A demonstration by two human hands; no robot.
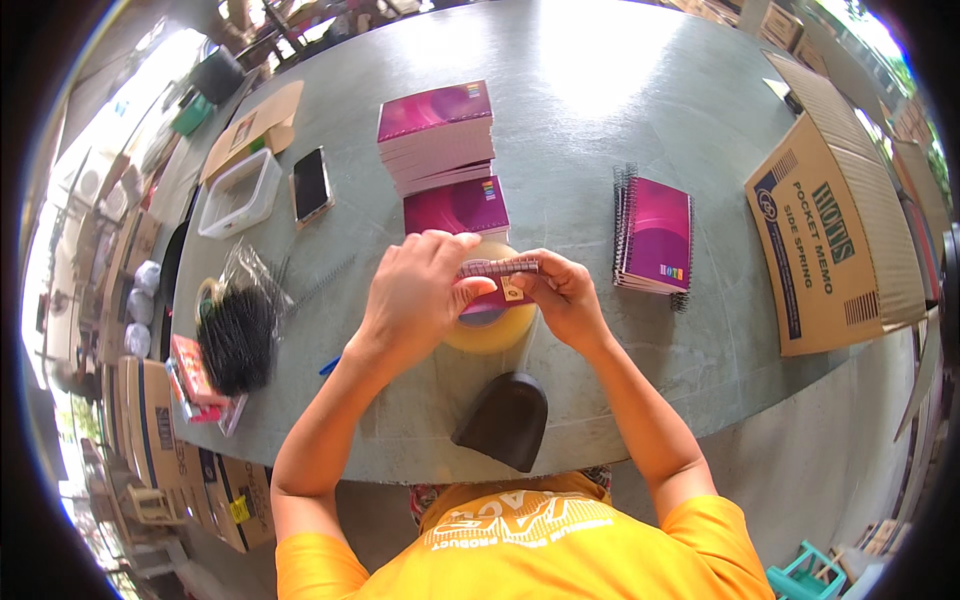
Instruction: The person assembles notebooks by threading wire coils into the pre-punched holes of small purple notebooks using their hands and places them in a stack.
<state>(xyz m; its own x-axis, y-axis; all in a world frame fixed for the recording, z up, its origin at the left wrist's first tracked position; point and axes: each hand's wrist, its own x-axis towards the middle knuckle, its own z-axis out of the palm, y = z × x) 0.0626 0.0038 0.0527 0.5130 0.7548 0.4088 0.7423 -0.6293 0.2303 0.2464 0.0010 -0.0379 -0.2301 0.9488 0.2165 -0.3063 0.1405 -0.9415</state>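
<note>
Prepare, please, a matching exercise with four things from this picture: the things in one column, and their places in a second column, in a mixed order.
Things
1. Phone
2. Booklet with a pale label
3. Dark rounded piece
4. Black coils

Places
A. Held between the left hand and the right hand
B. In a bundle at the left side of the table
C. Lying beside the clear plastic box
D. Just in front of the orange shirt

Pairs: 1-C, 2-A, 3-D, 4-B
</note>
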